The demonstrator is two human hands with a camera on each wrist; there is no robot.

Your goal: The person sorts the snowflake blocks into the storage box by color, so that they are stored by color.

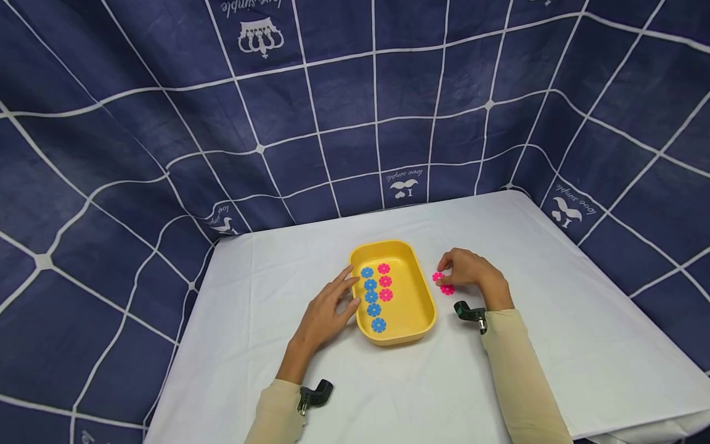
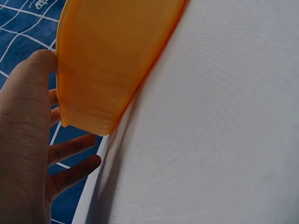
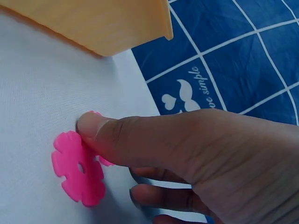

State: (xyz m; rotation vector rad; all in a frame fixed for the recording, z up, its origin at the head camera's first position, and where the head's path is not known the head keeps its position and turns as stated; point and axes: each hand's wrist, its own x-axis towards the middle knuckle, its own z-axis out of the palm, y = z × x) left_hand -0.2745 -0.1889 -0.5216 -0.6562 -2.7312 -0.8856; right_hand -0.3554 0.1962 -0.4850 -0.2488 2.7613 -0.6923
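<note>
A yellow tray (image 1: 408, 320) sits on the table, with a column of several blue flower-shaped discs (image 1: 379, 325) and a column of three pink ones (image 1: 385, 295) inside. My left hand (image 1: 324, 314) touches the tray's left rim with thumb and fingers spread; the left wrist view shows its thumb against the tray's edge. Right of the tray, my right hand (image 1: 470, 269) pinches a pink flower-shaped disc (image 1: 437, 277) between thumb and finger, partly covered by them. Another pink disc (image 3: 77, 168) lies beside it, just below the thumb.
A white cloth (image 1: 266, 283) covers the table. Dark blue curtains (image 1: 344, 105) with white grid lines hang behind and at both sides. Each wrist carries a small black camera mount, such as the right one (image 1: 470, 312).
</note>
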